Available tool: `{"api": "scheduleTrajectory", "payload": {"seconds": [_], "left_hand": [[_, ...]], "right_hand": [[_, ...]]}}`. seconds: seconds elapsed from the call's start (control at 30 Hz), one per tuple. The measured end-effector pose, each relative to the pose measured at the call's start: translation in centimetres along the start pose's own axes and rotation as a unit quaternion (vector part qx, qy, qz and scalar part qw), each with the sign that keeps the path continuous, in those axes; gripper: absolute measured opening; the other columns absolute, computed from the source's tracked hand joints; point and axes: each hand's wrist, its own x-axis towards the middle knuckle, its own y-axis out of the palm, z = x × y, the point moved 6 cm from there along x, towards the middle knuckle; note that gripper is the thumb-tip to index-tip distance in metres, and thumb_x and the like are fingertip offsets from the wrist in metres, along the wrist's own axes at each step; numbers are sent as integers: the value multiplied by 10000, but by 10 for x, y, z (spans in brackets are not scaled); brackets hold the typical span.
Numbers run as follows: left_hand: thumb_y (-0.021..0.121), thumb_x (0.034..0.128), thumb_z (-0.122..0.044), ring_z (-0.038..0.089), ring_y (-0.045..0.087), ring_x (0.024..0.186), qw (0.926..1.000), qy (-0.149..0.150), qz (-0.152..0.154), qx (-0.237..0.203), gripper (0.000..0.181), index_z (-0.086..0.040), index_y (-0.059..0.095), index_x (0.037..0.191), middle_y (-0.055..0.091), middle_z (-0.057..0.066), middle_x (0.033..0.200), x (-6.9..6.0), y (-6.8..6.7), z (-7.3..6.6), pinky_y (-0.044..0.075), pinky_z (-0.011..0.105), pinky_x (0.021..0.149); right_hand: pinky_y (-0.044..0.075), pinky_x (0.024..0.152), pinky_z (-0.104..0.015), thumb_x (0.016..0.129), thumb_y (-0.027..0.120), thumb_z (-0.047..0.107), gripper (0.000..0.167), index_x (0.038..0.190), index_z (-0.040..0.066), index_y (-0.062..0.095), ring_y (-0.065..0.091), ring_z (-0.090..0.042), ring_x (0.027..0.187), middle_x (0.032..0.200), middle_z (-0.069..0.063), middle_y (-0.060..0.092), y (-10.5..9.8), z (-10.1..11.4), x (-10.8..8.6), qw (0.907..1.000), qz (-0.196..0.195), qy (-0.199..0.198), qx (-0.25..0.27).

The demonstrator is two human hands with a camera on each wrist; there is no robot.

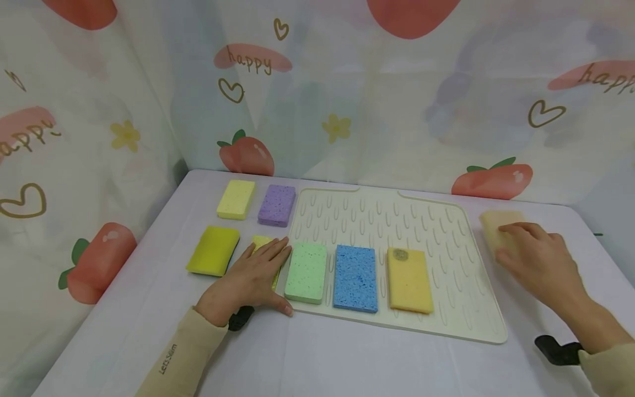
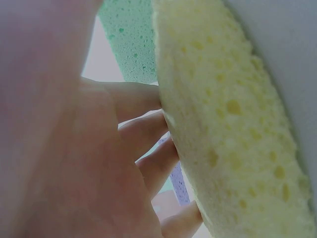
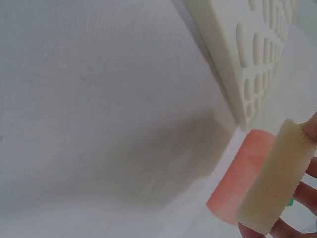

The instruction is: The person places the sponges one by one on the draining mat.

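Note:
My left hand (image 1: 252, 285) rests with fingers spread over a yellow sponge (image 1: 261, 241) at the mat's left edge, hiding most of it. In the left wrist view the fingertips touch this porous sponge (image 2: 233, 114). My right hand (image 1: 545, 264) grips a pale cream sponge (image 1: 501, 223) beyond the mat's right side. The right wrist view shows that cream sponge (image 3: 275, 178) between the fingers, raised above the table. On the mat, a light green sponge (image 1: 306, 273), a blue sponge (image 1: 355, 278) and an orange-yellow sponge (image 1: 409, 282) with a dark round mark lie in a row.
A cream ridged mat (image 1: 466, 325) lies across the middle of the white table (image 1: 317, 364). Left of it are a pale yellow sponge (image 1: 236, 199), a purple sponge (image 1: 276, 205) and a bright yellow sponge (image 1: 213, 251). A patterned cloth (image 1: 387, 127) hangs behind the table.

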Motion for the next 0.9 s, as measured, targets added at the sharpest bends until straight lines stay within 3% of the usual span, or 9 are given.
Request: {"api": "scheduleTrajectory", "payload": {"seconds": [0.53, 0.9], "left_hand": [[784, 609, -734, 256, 138, 1552, 10000, 31, -1, 25, 1278, -109, 241, 1582, 155, 50, 1673, -1, 0, 0, 86, 578, 1242], [776, 608, -743, 267, 142, 1551, 10000, 66, -25, 12, 1283, -108, 237, 1583, 155, 56, 1674, -1, 0, 0, 88, 583, 1240]], "right_hand": [[388, 730, -622, 831, 718, 187, 413, 1198, 24, 620, 454, -532, 954, 1216, -286, 546, -3, 30, -13, 9988, -192, -268, 358], [417, 719, -598, 838, 733, 230, 426, 1193, 21, 628, 478, -492, 956, 1193, -274, 551, 0, 45, -23, 9985, -59, -402, 357]]}}
